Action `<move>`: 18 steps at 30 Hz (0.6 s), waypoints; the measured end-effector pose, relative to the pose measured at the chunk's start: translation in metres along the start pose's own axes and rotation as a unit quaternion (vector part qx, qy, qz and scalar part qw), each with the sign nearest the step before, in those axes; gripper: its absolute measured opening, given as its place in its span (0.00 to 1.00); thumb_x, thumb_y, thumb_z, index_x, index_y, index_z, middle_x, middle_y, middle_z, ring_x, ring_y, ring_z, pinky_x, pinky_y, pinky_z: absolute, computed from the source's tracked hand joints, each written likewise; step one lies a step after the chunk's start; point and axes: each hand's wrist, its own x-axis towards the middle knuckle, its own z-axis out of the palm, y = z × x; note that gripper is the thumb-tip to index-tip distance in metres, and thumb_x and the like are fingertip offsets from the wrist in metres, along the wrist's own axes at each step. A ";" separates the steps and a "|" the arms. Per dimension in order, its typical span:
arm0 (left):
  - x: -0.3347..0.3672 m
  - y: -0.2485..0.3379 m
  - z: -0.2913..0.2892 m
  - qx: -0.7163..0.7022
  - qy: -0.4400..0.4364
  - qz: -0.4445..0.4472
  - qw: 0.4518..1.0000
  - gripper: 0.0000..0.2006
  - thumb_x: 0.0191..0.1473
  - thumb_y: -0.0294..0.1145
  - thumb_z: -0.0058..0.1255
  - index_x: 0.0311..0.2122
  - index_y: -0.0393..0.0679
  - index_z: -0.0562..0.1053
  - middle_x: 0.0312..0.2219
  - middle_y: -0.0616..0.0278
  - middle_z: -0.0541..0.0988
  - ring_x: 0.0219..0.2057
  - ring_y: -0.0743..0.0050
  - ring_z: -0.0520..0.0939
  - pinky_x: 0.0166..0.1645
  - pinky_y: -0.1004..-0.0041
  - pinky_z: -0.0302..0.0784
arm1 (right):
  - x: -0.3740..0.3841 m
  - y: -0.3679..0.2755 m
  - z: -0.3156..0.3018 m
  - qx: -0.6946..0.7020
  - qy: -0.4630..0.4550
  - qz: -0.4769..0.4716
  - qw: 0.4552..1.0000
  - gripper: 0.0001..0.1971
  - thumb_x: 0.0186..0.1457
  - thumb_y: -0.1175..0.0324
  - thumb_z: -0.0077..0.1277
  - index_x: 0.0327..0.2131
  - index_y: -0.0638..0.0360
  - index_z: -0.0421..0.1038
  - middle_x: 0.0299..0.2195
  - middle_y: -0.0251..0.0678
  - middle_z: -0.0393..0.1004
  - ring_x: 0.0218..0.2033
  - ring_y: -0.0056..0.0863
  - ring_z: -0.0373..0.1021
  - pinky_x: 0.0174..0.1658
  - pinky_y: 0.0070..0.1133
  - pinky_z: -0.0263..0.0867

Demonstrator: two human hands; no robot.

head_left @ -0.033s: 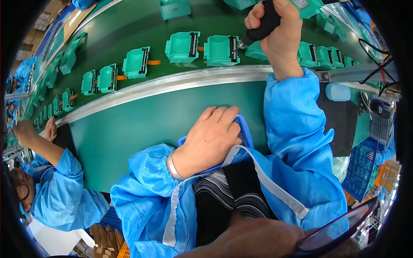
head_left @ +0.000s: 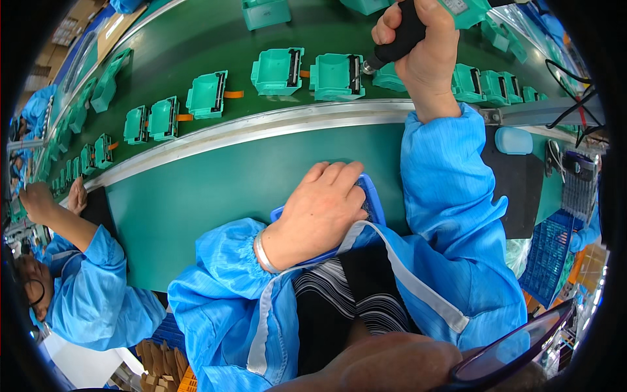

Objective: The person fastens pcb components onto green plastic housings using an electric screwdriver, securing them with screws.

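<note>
My right hand (head_left: 428, 55) is closed around the black grip of an electric screwdriver (head_left: 401, 32) with a teal body. The tool's metal tip touches or nearly touches the black strip on the right side of a green plastic housing (head_left: 330, 77); I cannot tell which. That housing sits on the dark green conveyor belt (head_left: 274, 114). Close to my body, my left hand (head_left: 320, 209) lies over a shallow blue tray (head_left: 372, 199) with small bits inside. Its fingers curl down into the tray, and what they pinch, if anything, is hidden.
Several more green housings (head_left: 208, 95), some with orange ribbon cables, line the belt. A metal rail (head_left: 261, 127) divides belt from green worktop (head_left: 196, 196). At right are a light-blue box (head_left: 513, 140), black cables and a blue crate (head_left: 545, 258). A co-worker (head_left: 98, 287) works at left.
</note>
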 end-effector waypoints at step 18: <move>0.005 -0.002 0.011 -0.027 0.039 -0.021 0.999 0.12 0.44 0.31 0.65 0.31 0.42 0.73 0.46 0.55 0.78 0.41 0.54 0.80 0.45 0.61 0.77 | -0.011 0.019 -0.012 0.034 -0.048 0.041 0.997 0.16 0.60 0.57 0.58 0.40 0.60 0.69 0.25 0.35 0.71 0.22 0.27 0.70 0.26 0.23 0.68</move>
